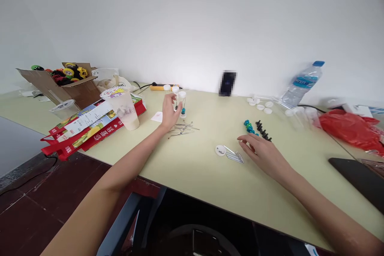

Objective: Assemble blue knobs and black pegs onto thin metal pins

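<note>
My left hand (171, 113) is at a clear tube with a white cap (182, 95) and a teal piece (183, 110) near its base. Its thumb and fingers are curved apart; whether they touch the tube I cannot tell. Just in front lie several thin metal rods (184, 129). My right hand (259, 150) hovers low over the table, fingers apart and holding nothing. Beside its fingertips are bent metal keys (234, 156) and a round white lid (220, 150) with tiny parts. Behind it sit blue and green pieces (249, 126) and a row of black pieces (263, 131).
At the left are a red bag (102, 128), a plastic cup (124, 110) and a cardboard box (81, 92) of toys. A phone (227, 83) leans on the wall. White caps (268, 110), a water bottle (303, 86) and a red plastic bag (349, 128) are at the right.
</note>
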Demonstrator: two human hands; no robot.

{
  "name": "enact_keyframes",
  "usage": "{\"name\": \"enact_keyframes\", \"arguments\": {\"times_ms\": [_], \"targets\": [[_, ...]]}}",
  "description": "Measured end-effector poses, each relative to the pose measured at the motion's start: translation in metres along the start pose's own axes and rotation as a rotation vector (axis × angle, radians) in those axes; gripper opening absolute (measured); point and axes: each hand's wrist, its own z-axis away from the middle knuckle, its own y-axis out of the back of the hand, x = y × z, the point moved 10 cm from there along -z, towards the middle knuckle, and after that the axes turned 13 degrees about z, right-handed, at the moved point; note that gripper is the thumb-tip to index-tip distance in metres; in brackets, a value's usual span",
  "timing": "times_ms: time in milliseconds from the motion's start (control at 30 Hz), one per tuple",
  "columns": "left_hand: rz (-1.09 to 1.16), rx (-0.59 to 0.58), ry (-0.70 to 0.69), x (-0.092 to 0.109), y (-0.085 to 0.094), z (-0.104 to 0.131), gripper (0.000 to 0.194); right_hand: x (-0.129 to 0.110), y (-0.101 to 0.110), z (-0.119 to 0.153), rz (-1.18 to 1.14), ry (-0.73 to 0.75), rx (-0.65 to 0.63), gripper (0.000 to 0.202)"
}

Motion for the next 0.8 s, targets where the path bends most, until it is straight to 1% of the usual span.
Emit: {"name": "enact_keyframes", "arguments": {"times_ms": [33, 100, 167, 233, 300, 367, 500, 567, 600, 633, 700, 733, 767, 800], "targets": [[-0.004, -0.003, 0.043, -0.011, 0.003, -0.002, 0.032, 0.002, -0.003, 0.000, 0.017, 0.000, -0.023, 0.031], [0.018, -0.047, 0.145, -0.031, -0.001, -0.002, 0.038, 0.003, -0.008, 0.001, 0.042, 0.003, -0.064, 0.032], [0.072, -0.118, 0.283, -0.050, -0.013, 0.004, 0.047, 0.000, -0.013, 0.003, 0.036, 0.018, -0.100, 0.034], [0.122, -0.194, 0.392, -0.062, -0.028, 0.011, 0.049, -0.005, -0.015, 0.005, 0.005, 0.051, -0.116, 0.035], [0.142, -0.249, 0.430, -0.067, -0.039, 0.016, 0.044, -0.011, -0.016, 0.006, -0.028, 0.092, -0.119, 0.034], [0.144, -0.273, 0.429, -0.067, -0.044, 0.017, 0.038, -0.017, -0.018, 0.008, -0.043, 0.126, -0.123, 0.033], [0.155, -0.280, 0.439, -0.068, -0.042, 0.018, 0.034, -0.023, -0.020, 0.008, -0.058, 0.159, -0.122, 0.030], [0.156, -0.299, 0.461, -0.070, -0.041, 0.020, 0.037, -0.019, -0.016, 0.007, -0.053, 0.148, -0.087, 0.031], [0.154, -0.298, 0.470, -0.070, -0.040, 0.021, 0.042, -0.015, -0.013, 0.005, -0.038, 0.131, -0.060, 0.031], [0.148, -0.274, 0.470, -0.069, -0.036, 0.020, 0.049, -0.010, -0.008, 0.004, -0.011, 0.107, -0.026, 0.031], [0.128, -0.154, 0.436, -0.062, -0.023, 0.016, 0.056, 0.004, 0.001, 0.002, 0.077, 0.045, 0.049, 0.030], [0.115, -0.066, 0.397, -0.055, -0.013, 0.014, 0.053, 0.011, 0.006, 0.002, 0.130, 0.012, 0.084, 0.029], [0.104, 0.014, 0.361, -0.048, -0.005, 0.012, 0.046, 0.019, 0.010, 0.002, 0.181, -0.024, 0.109, 0.028], [0.100, 0.063, 0.326, -0.039, 0.001, 0.011, 0.038, 0.027, 0.012, 0.003, 0.225, -0.059, 0.121, 0.027]]}}
